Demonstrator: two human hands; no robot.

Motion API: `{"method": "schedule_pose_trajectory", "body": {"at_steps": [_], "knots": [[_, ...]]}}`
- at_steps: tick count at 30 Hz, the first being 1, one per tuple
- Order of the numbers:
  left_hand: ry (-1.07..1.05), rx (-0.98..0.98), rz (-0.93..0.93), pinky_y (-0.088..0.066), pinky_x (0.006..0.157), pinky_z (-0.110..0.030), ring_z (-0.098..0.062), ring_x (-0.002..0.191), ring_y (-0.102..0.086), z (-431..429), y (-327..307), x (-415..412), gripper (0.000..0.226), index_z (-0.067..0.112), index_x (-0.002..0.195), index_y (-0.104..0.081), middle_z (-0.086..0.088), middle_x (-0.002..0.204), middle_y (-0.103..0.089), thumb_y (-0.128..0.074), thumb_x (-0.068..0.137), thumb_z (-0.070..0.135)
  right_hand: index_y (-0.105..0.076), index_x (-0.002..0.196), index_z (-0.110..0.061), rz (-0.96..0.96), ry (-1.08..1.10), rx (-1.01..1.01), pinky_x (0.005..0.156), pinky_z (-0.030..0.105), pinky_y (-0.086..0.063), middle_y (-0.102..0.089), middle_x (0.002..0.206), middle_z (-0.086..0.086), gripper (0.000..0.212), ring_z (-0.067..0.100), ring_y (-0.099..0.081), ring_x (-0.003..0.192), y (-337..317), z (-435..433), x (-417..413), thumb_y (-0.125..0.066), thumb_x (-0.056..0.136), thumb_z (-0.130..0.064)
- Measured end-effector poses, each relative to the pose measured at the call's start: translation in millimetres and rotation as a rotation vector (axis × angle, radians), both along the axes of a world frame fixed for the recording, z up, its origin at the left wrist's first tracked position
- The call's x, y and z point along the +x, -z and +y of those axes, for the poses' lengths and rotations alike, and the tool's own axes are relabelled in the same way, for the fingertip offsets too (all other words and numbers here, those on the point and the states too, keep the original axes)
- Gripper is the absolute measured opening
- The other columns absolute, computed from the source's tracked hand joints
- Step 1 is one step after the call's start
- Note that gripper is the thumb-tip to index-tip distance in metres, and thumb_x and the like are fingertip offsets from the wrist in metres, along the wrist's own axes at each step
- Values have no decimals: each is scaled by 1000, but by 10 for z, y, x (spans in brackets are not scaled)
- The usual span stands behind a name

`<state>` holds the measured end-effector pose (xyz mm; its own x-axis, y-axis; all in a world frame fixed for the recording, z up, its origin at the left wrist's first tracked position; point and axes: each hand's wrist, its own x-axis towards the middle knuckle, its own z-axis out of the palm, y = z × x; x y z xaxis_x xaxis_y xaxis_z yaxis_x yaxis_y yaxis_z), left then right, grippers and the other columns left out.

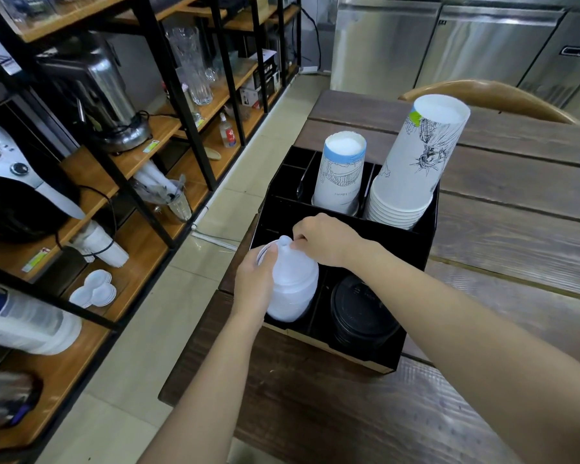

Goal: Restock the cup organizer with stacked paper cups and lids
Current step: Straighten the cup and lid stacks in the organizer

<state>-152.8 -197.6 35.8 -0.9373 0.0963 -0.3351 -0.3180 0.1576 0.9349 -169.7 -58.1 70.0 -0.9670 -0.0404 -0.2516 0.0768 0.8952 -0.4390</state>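
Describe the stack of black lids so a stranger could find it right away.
On the dark wooden table stands a black organizer. The black lids fill its front right compartment, beside the white lids both hands hold. They are the only dark stack there.

Two bare forearms, no sleeves; left hand (255,279), right hand (325,239) ungloved, no rings.

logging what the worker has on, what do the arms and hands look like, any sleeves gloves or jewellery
Both arms are bare up to the frame edge, with no sleeves in view. The left hand and right hand are ungloved, and no rings, watch or wristband show on either.
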Motion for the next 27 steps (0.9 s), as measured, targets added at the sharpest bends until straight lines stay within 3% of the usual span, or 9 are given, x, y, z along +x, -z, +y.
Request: {"method": "schedule_pose_trajectory", "body": {"at_steps": [3, 5, 9, 11, 13, 15, 19, 22, 27], "knots": [[-30, -46, 70, -38, 86, -29, -13, 109, -49, 0, 64, 38, 34, 22, 124, -54, 7, 115, -57, -53, 92, 33, -56, 74, 7, 21, -16, -66, 64, 39, -44, -57, 76, 18, 18, 23, -47, 70, -40, 28, -7, -53, 82, -9], [-13, -57, 108, -43, 87, -30, -14, 109, -52, -1, 96, 51, 36, 22, 125, -54, 4, 118, -57, -56, 90, 33, -61, 82, 12, 7, -25, -115, 65, 35, -42, -63, 87, 25, 19, 20, -45, 70, -84, 57, -1, -53, 80, -6], [-9, -32, 111, -47, 90, -34, -17, 110, -55, -6, 128, 55, 32, 20, 120, -56, 0, 117, -60, -57, 90, 30, -63, 91, 5, -30, -25, -173, 50, 18, -41, -60, 83, 10, 19, 16, -51, 65, -109, 74, 51, -52, 85, -10], [-24, -10, 97, -46, 91, -33, -18, 110, -54, -8, 140, 49, 29, 21, 120, -55, 0, 117, -59, -55, 91, 28, -64, 93, 1, -18, -30, -186, 55, 16, -39, -61, 85, 6, 18, 17, -53, 74, -90, 59, 53, -53, 86, -11], [-28, 0, 97, -45, 92, -33, -18, 112, -53, -2, 156, 47, 27, 23, 119, -56, -1, 119, -59, -54, 92, 28, -63, 94, 0, -48, -4, -197, 52, 18, -40, -61, 80, 7, 20, 18, -55, 68, -77, 57, 58, -53, 87, -16], [-46, 17, 90, -43, 91, -31, -17, 112, -53, 12, 159, 53, 23, 24, 115, -56, 0, 119, -59, -52, 93, 27, -60, 98, -1, -131, 26, -195, 45, 21, -42, -64, 67, 11, 27, 21, -54, 51, -86, 55, 68, -50, 89, -25], [-109, 69, 68, -42, 86, -28, -16, 109, -54, 35, 161, 59, 20, 22, 112, -57, 0, 114, -60, -52, 93, 25, -54, 101, -2, -317, 3, -119, 45, 22, -38, -59, 52, 9, 39, 12, -46, 28, -99, 31, 61, -41, 94, -38], [-136, 82, 54, -42, 83, -28, -18, 108, -54, 44, 169, 60, 22, 20, 113, -58, -1, 113, -60, -53, 92, 25, -49, 101, -5, -419, 18, -132, 42, 22, -33, -56, 50, 9, 44, 16, -42, 31, -75, 32, 73, -34, 95, -46], [-182, 129, 70, -43, 89, -29, -15, 106, -54, 45, 162, 75, 18, 23, 110, -58, 5, 106, -60, -52, 93, 23, -51, 97, -7, -311, 30, -135, 46, 25, -35, -55, 48, 9, 40, 18, -40, 35, -71, 29, 48, -33, 96, -43]]}}
